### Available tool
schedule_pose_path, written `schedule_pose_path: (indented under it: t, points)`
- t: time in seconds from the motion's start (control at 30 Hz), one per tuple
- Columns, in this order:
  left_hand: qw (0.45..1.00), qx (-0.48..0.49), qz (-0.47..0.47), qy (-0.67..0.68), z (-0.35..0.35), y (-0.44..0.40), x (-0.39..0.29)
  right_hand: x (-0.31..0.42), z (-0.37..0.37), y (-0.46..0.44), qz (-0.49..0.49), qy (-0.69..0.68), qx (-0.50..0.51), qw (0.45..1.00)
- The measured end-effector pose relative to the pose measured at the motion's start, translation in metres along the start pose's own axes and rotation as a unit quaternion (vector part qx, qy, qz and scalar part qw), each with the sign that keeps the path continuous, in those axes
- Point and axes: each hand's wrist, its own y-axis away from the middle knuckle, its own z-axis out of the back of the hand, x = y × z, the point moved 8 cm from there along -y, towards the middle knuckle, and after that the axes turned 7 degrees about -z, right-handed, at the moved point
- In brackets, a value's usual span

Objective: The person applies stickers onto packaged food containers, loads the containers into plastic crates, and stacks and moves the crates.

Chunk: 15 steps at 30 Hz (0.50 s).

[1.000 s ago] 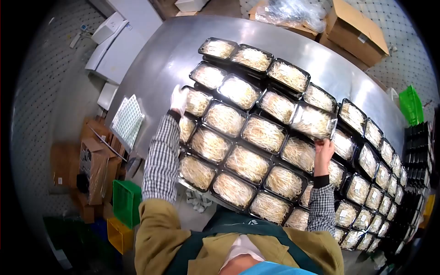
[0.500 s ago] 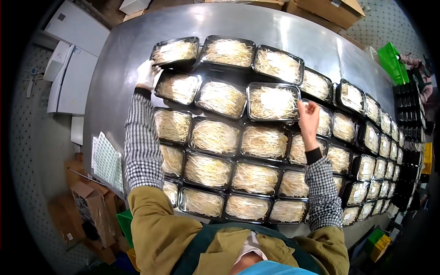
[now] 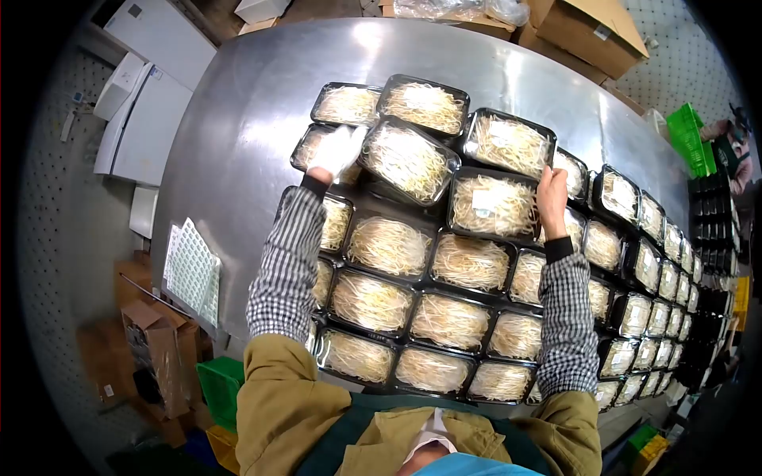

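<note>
My left hand [image 3: 340, 152], in a white glove, is smeared by motion at the left edge of a black tray of bean sprouts [image 3: 409, 161]. That tray lies askew, overlapping its neighbours. The glove partly covers another sprout tray [image 3: 312, 147]. My bare right hand [image 3: 553, 196] has its fingers closed at the lower right corner of an upper-row tray [image 3: 510, 144]. Just left of that hand is a tray with a pale label [image 3: 494, 203]. The trays look wrapped in clear film.
Rows of sprout trays [image 3: 371, 300] cover the near and right parts of the steel table [image 3: 230, 159]. Pale label sheets [image 3: 193, 270] lie at its left edge. Cardboard boxes [image 3: 591, 36] stand beyond the far edge. At far right, a person [image 3: 730, 151] is beside a green crate [image 3: 689, 139].
My left hand has moved right from the corner tray to the askew tray, which has turned. My right hand has shifted to the upper-row tray's corner. The whole view has shifted slightly.
</note>
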Motion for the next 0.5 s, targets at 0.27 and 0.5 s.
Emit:
schedule_pose_path:
  t: [0.27,0.5]
  points:
    - [0.953,-0.127,0.198,0.191,-0.020,-0.065,-0.021,0.048,0.114,0.105,0.125,0.021,-0.029,0.992]
    - [0.963,-0.204,0.103,-0.140,0.079,0.092,-0.079,0.064,0.143,0.158,0.242,0.048,0.116,0.962]
